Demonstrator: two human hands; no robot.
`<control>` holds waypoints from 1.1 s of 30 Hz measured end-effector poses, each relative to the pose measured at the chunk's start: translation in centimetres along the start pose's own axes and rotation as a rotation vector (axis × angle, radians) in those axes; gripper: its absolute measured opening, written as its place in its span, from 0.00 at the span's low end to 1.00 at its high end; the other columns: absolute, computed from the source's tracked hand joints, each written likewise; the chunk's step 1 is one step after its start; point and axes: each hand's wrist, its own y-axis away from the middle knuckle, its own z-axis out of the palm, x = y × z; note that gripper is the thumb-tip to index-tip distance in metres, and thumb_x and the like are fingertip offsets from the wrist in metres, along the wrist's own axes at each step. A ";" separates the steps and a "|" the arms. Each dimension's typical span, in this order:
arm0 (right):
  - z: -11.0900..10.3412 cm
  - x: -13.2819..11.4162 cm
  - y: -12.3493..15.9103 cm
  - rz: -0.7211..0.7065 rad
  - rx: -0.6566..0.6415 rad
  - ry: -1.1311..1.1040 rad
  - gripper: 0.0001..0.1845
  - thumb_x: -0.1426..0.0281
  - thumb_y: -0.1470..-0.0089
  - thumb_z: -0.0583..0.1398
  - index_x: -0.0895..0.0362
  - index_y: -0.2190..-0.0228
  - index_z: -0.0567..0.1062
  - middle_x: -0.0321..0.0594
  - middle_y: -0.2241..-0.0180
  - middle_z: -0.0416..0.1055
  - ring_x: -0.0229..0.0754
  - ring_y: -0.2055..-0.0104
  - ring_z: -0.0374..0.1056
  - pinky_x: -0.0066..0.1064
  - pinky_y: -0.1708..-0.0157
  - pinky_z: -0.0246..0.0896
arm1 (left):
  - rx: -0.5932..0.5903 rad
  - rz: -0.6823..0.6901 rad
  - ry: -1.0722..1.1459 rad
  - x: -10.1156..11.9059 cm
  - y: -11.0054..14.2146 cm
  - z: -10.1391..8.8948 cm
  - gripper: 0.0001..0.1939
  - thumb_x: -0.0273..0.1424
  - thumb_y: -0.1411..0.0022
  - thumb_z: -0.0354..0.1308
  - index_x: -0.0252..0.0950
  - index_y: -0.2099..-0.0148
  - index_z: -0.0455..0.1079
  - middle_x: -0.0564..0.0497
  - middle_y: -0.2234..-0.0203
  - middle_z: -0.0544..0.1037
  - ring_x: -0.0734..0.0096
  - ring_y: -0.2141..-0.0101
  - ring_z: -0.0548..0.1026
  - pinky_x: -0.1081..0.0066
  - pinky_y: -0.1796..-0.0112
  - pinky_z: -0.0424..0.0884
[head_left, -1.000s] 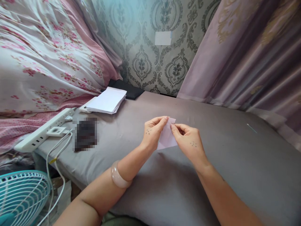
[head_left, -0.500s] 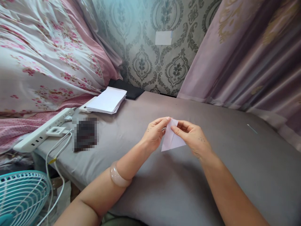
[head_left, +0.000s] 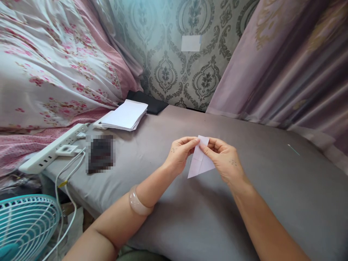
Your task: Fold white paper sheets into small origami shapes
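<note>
- While both hands hover over the grey bed surface, they pinch a small folded piece of pale paper between them, just below the middle of the view.
- Left hand: fingers curled, thumb and forefinger closed on the paper's upper left edge, at about 10 o'clock from the paper's middle.
- Right hand: thumb and fingers closed on the paper's upper right edge, at about 2 o'clock from its middle; its fingertips nearly meet the left hand's at the top of the paper.
- Paper's shape: roughly triangular, with creases showing, its lower point aimed toward 7 o'clock; it is lifted off the surface, which it does not seem to touch.
- A pale bangle sits on the left wrist, at 8 o'clock from the hands.
- At 10 o'clock from the hands, well apart, a stack of white paper lies near the floral bedding.
- A white power strip with plugged cables lies at 9 o'clock, with a blurred dark object just beside it.
- A teal fan shows at 8 o'clock, in the lower left corner.
- Patterned wallpaper stands at 12 o'clock, and a mauve curtain hangs at 2 o'clock.
</note>
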 end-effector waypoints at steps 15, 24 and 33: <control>0.5 -0.3 0.5 -0.122 0.004 0.187 0.20 0.61 0.50 0.63 0.52 0.54 0.77 0.38 0.65 0.75 0.39 0.66 0.69 0.34 0.64 0.67 | 0.039 -0.035 0.010 0.7 0.1 -0.1 0.12 0.32 0.59 0.71 0.32 0.73 0.74 0.51 0.77 0.76 0.75 0.74 0.71 0.71 0.68 0.65; 0.8 -0.4 0.9 -0.364 0.009 0.469 0.18 0.65 0.44 0.57 0.53 0.53 0.76 0.36 0.70 0.66 0.37 0.69 0.65 0.32 0.64 0.65 | 0.042 -0.036 0.009 0.7 0.1 -0.3 0.11 0.32 0.57 0.70 0.32 0.73 0.73 0.52 0.78 0.74 0.74 0.74 0.72 0.70 0.67 0.66; 0.5 0.0 1.1 -0.683 0.007 0.904 0.25 0.73 0.42 0.50 0.55 0.44 0.67 0.42 0.67 0.67 0.43 0.63 0.64 0.37 0.61 0.65 | 0.027 -0.014 0.009 0.5 -0.2 -0.5 0.09 0.31 0.55 0.69 0.32 0.71 0.75 0.52 0.77 0.75 0.77 0.74 0.70 0.72 0.68 0.64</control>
